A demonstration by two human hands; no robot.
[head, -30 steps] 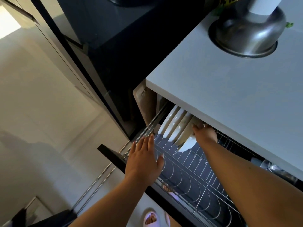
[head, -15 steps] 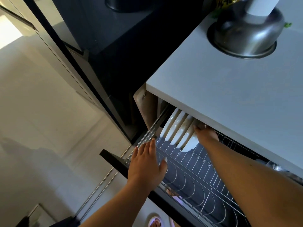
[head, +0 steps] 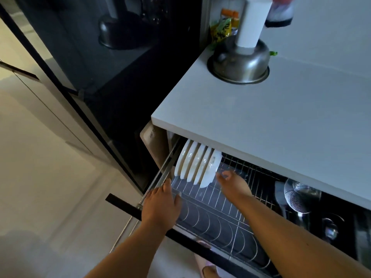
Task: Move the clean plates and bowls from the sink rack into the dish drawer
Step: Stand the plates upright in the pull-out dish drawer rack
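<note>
The dish drawer (head: 202, 246) stands pulled out under the grey counter, with a wire rack inside. Several white plates (head: 197, 164) stand on edge in the rack's far left slots, partly under the counter edge. My left hand (head: 161, 203) lies flat on the drawer's left front corner, fingers over the rack rim, holding nothing. My right hand (head: 233, 184) hovers just right of the nearest plate, fingers spread and empty, a small gap between fingertips and plate.
An upturned steel bowl (head: 240, 63) with a white cylinder (head: 252, 23) on it sits on the counter (head: 261, 125). A wire strainer (head: 299, 195) and dark utensils lie in the drawer's right part. A dark glossy appliance front stands to the left.
My right hand has let go of the last plate and drawn back out from under the counter. The plate now stands in the rack. My left hand has hardly moved.
</note>
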